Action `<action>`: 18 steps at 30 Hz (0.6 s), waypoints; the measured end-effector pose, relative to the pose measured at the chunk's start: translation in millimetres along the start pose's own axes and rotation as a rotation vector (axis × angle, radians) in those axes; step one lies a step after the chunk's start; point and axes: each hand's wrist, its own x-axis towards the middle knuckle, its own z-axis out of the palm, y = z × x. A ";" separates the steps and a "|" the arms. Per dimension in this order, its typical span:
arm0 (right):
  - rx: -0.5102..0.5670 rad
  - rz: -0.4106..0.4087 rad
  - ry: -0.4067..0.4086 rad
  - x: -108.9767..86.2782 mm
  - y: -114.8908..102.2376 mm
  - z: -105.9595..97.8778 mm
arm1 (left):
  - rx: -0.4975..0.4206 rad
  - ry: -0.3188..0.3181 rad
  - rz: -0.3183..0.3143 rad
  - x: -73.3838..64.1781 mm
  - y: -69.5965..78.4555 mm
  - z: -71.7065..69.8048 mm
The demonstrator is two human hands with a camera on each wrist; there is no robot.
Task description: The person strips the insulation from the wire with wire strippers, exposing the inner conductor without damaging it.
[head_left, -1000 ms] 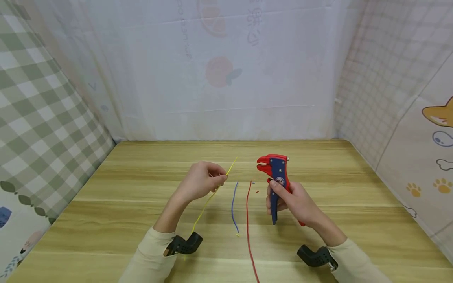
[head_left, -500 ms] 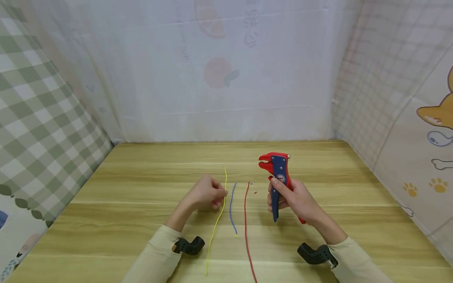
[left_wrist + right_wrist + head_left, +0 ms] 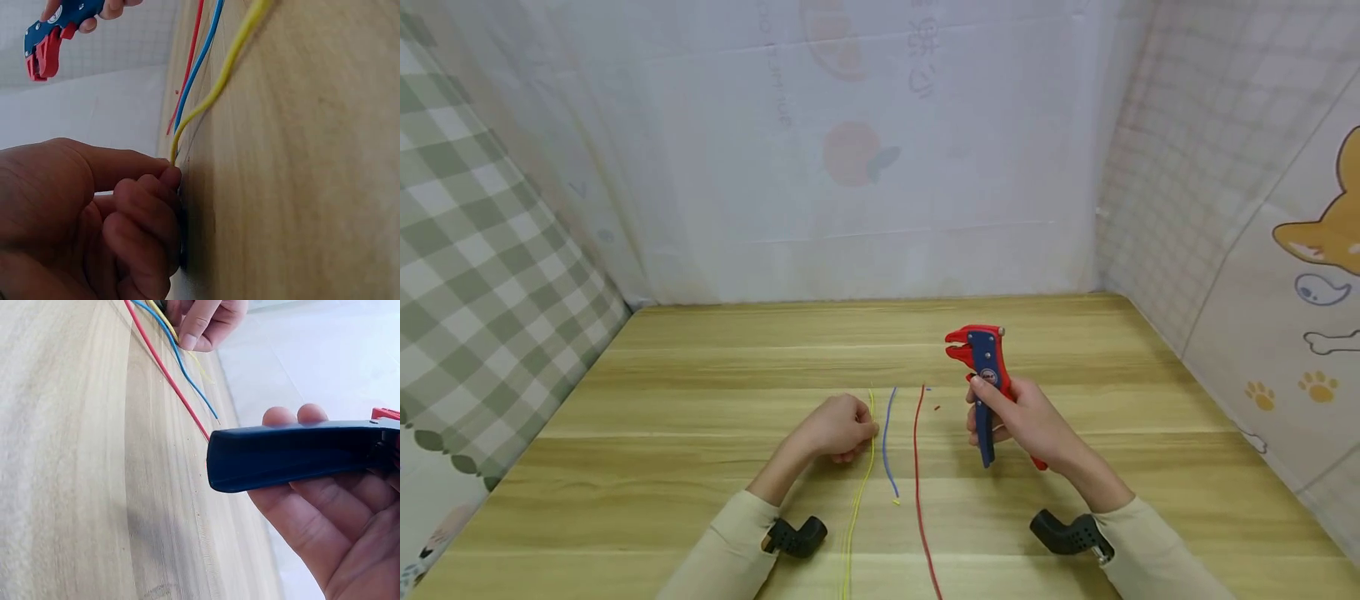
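Observation:
My left hand pinches a yellow wire between thumb and forefinger, low at the tabletop. The wire runs from the fingertips toward the table's near side. In my right hand is a red and blue wire stripper, held upright above the table with its red jaws pointing left and apart. Its dark blue handle crosses the palm in the right wrist view. A short blue wire lies just right of the yellow one. Further right lies a longer red wire.
Small insulation scraps lie on the wooden table: a yellow scrap by the blue wire's near end, a red scrap and a blue scrap near the red wire's far end. Fabric walls enclose the back and sides.
My left hand has come down and nearer with the yellow wire, which now lies roughly alongside the blue wire instead of slanting up. The right hand and wire stripper have hardly moved.

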 end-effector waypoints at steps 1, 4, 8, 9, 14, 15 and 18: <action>-0.001 0.005 0.004 0.0 0.4 0.1 | 0.024 0.001 0.006 0.0 0.1 0.0; -0.001 0.012 0.014 0.0 1.2 0.2 | 0.092 0.018 0.023 0.2 0.2 0.2; -0.005 0.018 0.031 0.2 0.6 -1.4 | 0.178 0.066 0.057 1.4 1.0 0.4; -0.007 0.020 0.033 0.2 0.4 -2.1 | 0.195 0.077 0.064 1.6 1.4 0.4; -0.010 0.061 0.043 0.9 -0.6 -6.1 | 0.243 0.092 0.079 3.6 2.8 -0.1; -0.005 0.076 0.045 1.4 -0.6 -7.3 | 0.252 0.093 0.081 4.0 3.0 -0.3; 0.010 0.118 0.037 2.9 -0.1 -11.1 | 0.272 0.090 0.087 5.3 2.7 -0.8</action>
